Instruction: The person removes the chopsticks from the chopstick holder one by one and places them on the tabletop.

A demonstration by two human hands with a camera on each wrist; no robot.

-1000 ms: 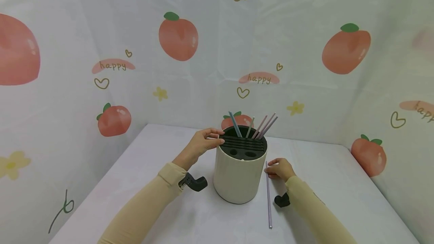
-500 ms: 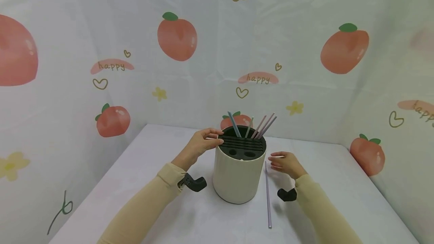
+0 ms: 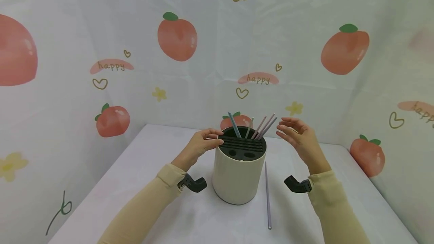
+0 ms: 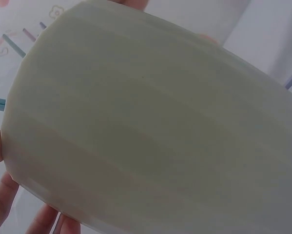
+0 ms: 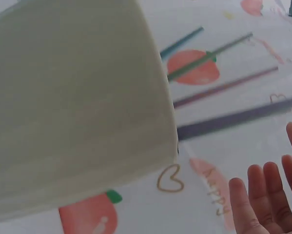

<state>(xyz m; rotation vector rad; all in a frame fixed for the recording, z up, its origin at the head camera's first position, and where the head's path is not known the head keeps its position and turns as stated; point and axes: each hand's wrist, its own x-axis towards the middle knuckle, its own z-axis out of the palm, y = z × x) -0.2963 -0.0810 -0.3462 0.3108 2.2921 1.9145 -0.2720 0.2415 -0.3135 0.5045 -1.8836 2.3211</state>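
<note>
My left hand (image 3: 198,146) rests at the left rim of a cream utensil holder (image 3: 237,182) with a black slotted top. Its thumb and one fingertip touch the top edge; in the left wrist view other fingers (image 4: 3,197) lie along the wall, partly hidden. Blue, green, pink and purple chopsticks (image 3: 234,124) lean in the back opening. My right hand (image 3: 300,134) is raised right of these sticks, fingers spread loosely with nothing in them. In the right wrist view its fingers (image 5: 244,207) stand apart from the purple chopsticks (image 5: 233,117). Another lavender chopstick (image 3: 268,197) lies on the table right of the holder.
A white table (image 3: 183,217) carries everything. Behind and at both sides hangs a white cloth (image 3: 203,86) printed with peaches and flowers. In the holder's top are several slots (image 3: 242,144) and two round holes (image 3: 249,155) at the front.
My right hand has left the lavender chopstick on the table, moving up and away to the level of the standing chopsticks. The left hand and the utensil holder have stayed in place.
</note>
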